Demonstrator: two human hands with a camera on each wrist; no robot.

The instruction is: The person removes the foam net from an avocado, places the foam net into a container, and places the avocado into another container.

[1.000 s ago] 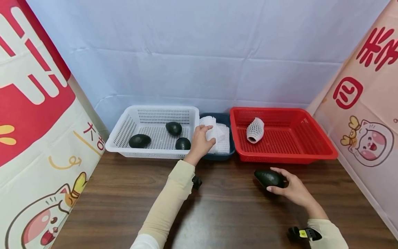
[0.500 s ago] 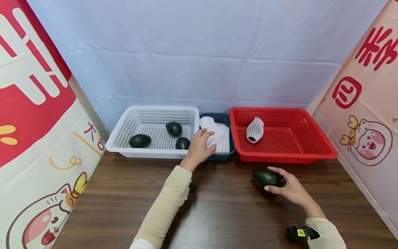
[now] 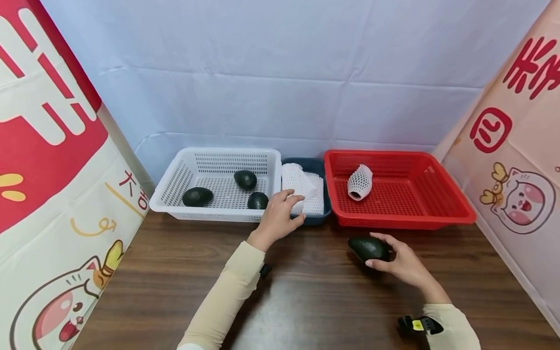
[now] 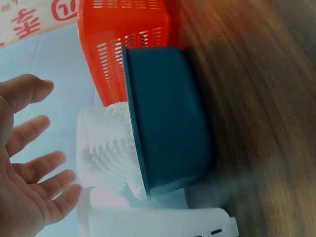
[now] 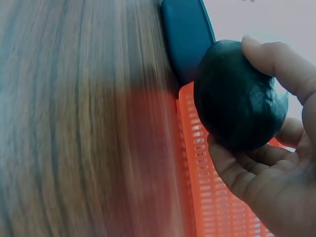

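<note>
My right hand (image 3: pixel 407 265) grips a dark green avocado (image 3: pixel 369 248) between thumb and fingers, over the table in front of the red basket. In the right wrist view the avocado (image 5: pixel 237 96) fills the grasp. My left hand (image 3: pixel 276 217) hovers at the front of the small dark blue bin (image 3: pixel 327 204), fingers spread and slightly bent. The left wrist view shows that hand (image 4: pixel 34 163) holding nothing, apart from the bin. White foam net sleeves (image 3: pixel 312 194) lie piled in the bin, their front left part hidden behind the left hand.
Left of the bin stands a white basket (image 3: pixel 175 212) with 3 avocados (image 3: pixel 198 197). The red basket (image 3: pixel 393 221) on the right holds one item in a white foam net (image 3: pixel 359 183). All stand on a brown wood table (image 3: pixel 306 301) against a pale cloth backdrop (image 3: pixel 262 97).
The left hand has drawn back a little toward the person and away from the foam sleeves. The right hand has carried the avocado slightly to the left.
</note>
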